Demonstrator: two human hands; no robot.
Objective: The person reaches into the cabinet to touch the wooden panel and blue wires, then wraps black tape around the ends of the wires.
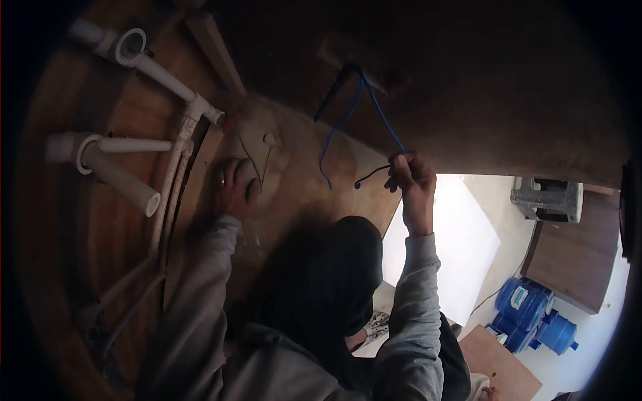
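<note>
Dark panel (508, 93) above R hand (414, 187); white pipes (166, 78) up-left of L hand (235, 187), fingers bent, can't tell if gripping. R thumb + fingers pinched on blue wire (379, 111), loose strand (332, 129) left of R hand. Poss. probs: hard tug could kink it, weak pinch could drop it. Thin wire (248, 154) nr L hand might snag if brushed.
</note>
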